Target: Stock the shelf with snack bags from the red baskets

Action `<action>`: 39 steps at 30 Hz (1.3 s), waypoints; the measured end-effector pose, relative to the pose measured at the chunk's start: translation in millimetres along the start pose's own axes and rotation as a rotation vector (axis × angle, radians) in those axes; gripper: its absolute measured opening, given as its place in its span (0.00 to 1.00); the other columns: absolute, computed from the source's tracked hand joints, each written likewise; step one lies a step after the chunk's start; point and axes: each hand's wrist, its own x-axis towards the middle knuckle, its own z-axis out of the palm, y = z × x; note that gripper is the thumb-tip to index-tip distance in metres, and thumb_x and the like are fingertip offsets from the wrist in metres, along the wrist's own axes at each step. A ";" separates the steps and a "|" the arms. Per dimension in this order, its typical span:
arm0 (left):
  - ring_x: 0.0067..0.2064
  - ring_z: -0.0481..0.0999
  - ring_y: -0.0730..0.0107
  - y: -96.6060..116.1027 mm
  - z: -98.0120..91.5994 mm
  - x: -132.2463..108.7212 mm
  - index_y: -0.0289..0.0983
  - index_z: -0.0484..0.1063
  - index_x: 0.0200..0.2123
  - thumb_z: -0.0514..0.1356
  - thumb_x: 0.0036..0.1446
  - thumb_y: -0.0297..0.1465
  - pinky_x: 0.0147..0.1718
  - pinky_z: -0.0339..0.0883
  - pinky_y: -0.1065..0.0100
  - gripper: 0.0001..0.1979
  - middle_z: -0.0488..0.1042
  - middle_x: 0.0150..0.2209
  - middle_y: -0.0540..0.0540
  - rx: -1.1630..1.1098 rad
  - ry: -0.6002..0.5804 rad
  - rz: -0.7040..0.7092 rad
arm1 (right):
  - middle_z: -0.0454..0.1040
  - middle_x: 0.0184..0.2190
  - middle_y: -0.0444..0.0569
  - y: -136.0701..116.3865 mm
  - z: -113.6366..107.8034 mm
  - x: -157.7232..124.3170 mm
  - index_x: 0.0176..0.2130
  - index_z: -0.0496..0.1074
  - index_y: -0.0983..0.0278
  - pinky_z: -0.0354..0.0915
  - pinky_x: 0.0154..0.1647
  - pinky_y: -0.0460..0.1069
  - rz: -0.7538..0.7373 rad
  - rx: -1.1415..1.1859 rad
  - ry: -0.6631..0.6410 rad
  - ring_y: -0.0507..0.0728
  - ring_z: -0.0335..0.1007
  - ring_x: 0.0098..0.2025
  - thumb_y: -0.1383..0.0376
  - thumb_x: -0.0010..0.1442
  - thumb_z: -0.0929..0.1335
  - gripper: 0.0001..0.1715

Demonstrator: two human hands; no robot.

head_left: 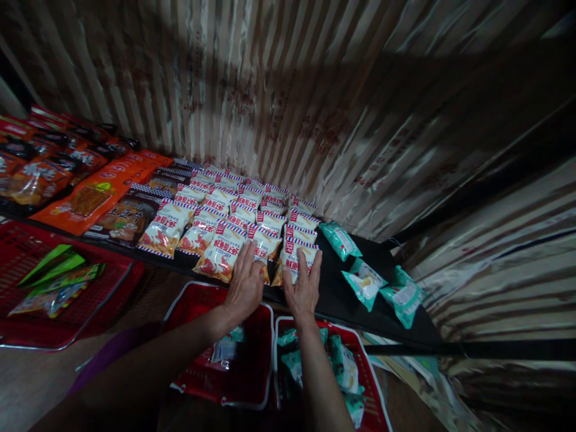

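Rows of white snack bags (220,249) with red lettering and striped edges lie on a black shelf (333,294). My left hand (246,282) rests against the front bags, its fingers stretched out and touching one near the shelf's edge. Just to the right, my right hand (303,288) lies with spread fingers over the front bag (292,258) of the rightmost row. Neither hand is wrapped round a bag. Right of these rows, several teal snack bags (364,282) lie loosely on the shelf.
Below the shelf stand a red basket (270,354) with a teal bag inside, another red basket (380,402) holding several teal bags, and a third red basket (121,288) with green packets. Orange packs (96,198) and dark packs (123,219) fill the left. Striped sheeting (270,90) hangs behind.
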 end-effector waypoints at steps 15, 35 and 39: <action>0.68 0.37 0.51 -3.6 8.1 -0.1 0.33 0.51 0.62 0.51 0.58 0.22 0.60 0.55 0.48 0.28 0.41 0.67 0.32 0.027 -0.016 0.011 | 0.35 0.68 0.56 -11.9 0.3 1.2 0.63 0.55 0.57 0.63 0.54 0.63 0.005 -0.104 -0.048 0.70 0.49 0.65 0.52 0.62 0.60 0.32; 0.68 0.36 0.48 -3.3 -14.6 2.5 0.36 0.55 0.62 0.54 0.58 0.35 0.62 0.45 0.43 0.28 0.49 0.66 0.37 0.216 -0.051 -0.033 | 0.42 0.67 0.62 -17.8 5.1 -0.3 0.62 0.58 0.63 0.60 0.55 0.64 0.041 -0.135 0.010 0.71 0.50 0.64 0.51 0.63 0.59 0.33; 0.68 0.37 0.47 -4.1 -11.0 2.1 0.38 0.55 0.62 0.55 0.58 0.35 0.62 0.45 0.44 0.29 0.50 0.66 0.38 0.224 -0.060 -0.039 | 0.41 0.67 0.62 -18.3 2.4 0.6 0.62 0.57 0.64 0.60 0.56 0.63 0.032 -0.126 -0.020 0.70 0.49 0.64 0.51 0.63 0.57 0.33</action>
